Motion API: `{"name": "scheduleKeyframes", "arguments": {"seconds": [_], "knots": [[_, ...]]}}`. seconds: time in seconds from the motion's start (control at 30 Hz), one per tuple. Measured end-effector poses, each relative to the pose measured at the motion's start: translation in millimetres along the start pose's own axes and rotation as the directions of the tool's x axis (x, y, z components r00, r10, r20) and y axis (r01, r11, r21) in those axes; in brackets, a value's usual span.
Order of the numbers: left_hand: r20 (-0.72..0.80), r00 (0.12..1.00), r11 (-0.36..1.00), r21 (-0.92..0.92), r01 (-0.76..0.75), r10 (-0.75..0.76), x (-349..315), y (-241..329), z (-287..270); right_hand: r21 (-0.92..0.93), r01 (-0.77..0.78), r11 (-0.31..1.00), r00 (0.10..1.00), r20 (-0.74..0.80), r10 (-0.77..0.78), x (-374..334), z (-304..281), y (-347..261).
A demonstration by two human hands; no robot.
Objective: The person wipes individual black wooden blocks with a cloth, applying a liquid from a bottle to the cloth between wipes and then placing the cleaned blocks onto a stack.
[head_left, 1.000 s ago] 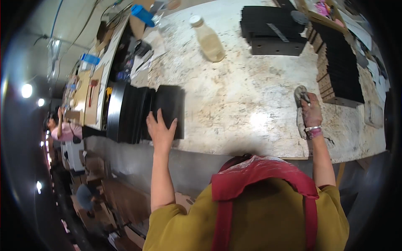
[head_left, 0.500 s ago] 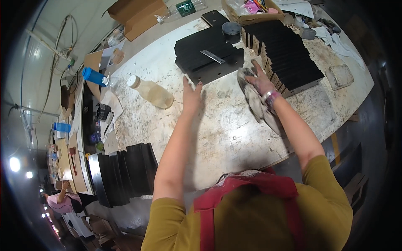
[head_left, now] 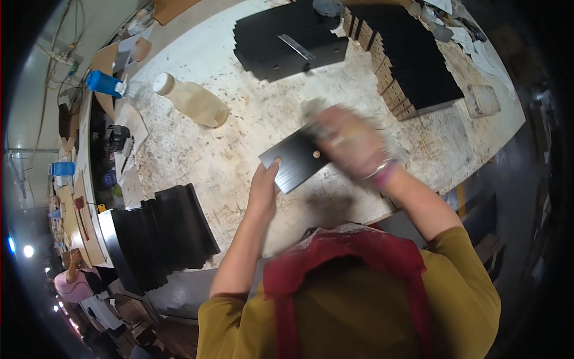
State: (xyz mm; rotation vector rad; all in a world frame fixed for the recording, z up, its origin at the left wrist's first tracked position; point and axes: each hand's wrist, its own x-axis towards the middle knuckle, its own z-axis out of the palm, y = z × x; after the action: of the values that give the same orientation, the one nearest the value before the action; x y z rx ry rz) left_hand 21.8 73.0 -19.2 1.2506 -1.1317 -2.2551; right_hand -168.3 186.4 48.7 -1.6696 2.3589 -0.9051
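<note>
My left hand (head_left: 263, 186) grips the lower left end of a flat black panel (head_left: 293, 160) with round holes, its thumb on top near one hole. The panel is held tilted above the worktable. Over the panel's other end is my right hand (head_left: 356, 146), smeared by motion, with a greyish rag (head_left: 314, 109) bunched under it and showing past the fingers. Beyond them lies a stack of similar black panels (head_left: 269, 51), with a thin metal strip (head_left: 295, 46) on top. At the right, more black panels (head_left: 412, 54) stand in a row with drilled, wood-coloured edges.
A capped bottle (head_left: 194, 103) of cloudy yellowish liquid lies left on the stained white worktable (head_left: 239, 119). Dark curved-looking pieces (head_left: 161, 230) stand at the near left edge. A round dark container (head_left: 327, 7) sits far back; a pale block (head_left: 482, 100) lies far right. Another person (head_left: 76, 281) works at far left.
My left hand has taken hold of a black panel and brought it nearer. My right hand has moved left with the rag, from the table onto the panel. The view has shifted.
</note>
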Motion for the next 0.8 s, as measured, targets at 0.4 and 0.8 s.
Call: {"name": "scheduleKeyframes", "arguments": {"seconds": [0.4,0.8], "knots": [[0.163,0.985,0.974,-0.204,0.095,-0.062,-31.3,-19.2,-13.8,0.035,-0.136,0.990,0.991,-0.006,0.137,-6.5,9.9,51.2],[0.274,0.960,0.955,-0.264,0.136,-0.061,-16.0,-38.2,-36.9,-0.007,0.317,0.948,0.939,0.146,-0.312,-33.3,63.4,-45.5]]}}
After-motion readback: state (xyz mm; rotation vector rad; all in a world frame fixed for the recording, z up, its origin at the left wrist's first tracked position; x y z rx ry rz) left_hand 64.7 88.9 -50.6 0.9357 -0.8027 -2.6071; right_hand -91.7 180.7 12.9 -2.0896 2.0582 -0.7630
